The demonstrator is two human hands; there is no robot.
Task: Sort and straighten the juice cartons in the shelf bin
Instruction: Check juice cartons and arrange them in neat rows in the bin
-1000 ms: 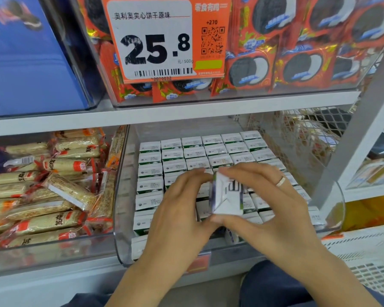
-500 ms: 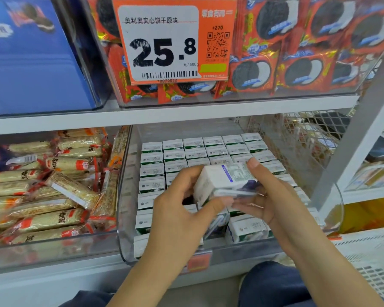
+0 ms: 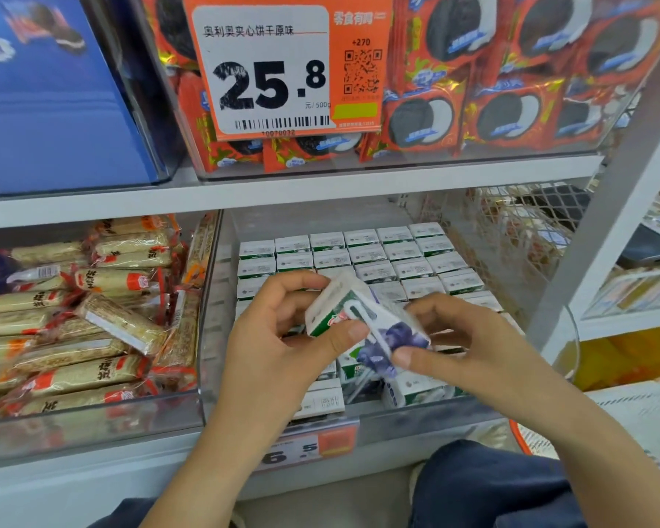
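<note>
A small white and green juice carton (image 3: 355,318) with a blueberry picture and a straw on its face is tilted above the clear shelf bin (image 3: 206,337). My left hand (image 3: 279,337) grips its left end, thumb across the front. My right hand (image 3: 465,344) pinches its right end. Behind them, several upright cartons (image 3: 382,257) stand in neat rows at the back of the bin. A few cartons (image 3: 408,390) lie on their sides at the bin's front, partly hidden by my hands.
A bin of wrapped snack bars (image 3: 81,318) sits to the left. Above, a shelf holds red cookie packs (image 3: 503,101) behind an orange price tag (image 3: 282,66). A white upright post (image 3: 606,230) and wire mesh (image 3: 511,230) stand on the right.
Both hands have lifted the carton out of the bin and turned it, so its printed blueberry face now shows. The camera has moved slightly closer.
</note>
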